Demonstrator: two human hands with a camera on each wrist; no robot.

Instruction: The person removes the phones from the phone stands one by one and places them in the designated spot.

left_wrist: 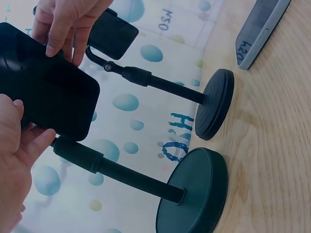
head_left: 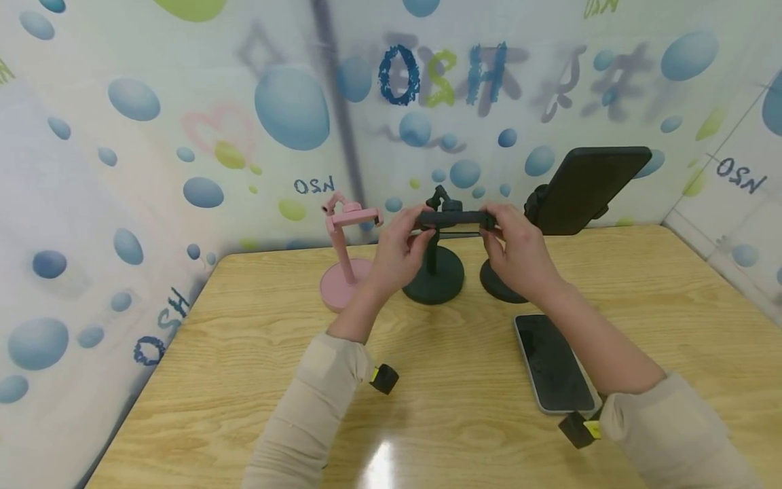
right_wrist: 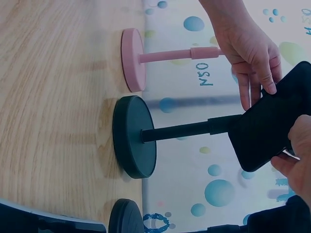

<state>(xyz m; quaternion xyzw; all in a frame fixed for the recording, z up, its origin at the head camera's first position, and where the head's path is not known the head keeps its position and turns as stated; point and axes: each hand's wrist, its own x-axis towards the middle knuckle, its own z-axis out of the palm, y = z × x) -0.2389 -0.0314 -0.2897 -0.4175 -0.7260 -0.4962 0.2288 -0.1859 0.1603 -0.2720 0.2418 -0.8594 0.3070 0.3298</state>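
Both hands hold a black phone (left_wrist: 53, 87) by its opposite short ends, at the holder on top of a dark green phone stand (head_left: 434, 282). From the head view this phone appears nearly edge-on. My left hand (head_left: 396, 252) pinches the left end, thumb beneath and fingers over the top edge. At the other end, my right hand (head_left: 519, 251) grips likewise. Behind the phone, the holder's clamp is mostly hidden, so I cannot tell how firmly it grasps the phone. The green stand's round base (right_wrist: 133, 138) rests upright on the table.
A pink phone stand (head_left: 340, 248) with a bare holder stands left of the green one. To the right, a black stand (head_left: 497, 285) carries another dark phone (head_left: 595, 187). A grey-edged phone (head_left: 552, 363) lies on the wooden table (head_left: 244, 380), below my right forearm. Patterned curtain (head_left: 244, 170) hangs behind.
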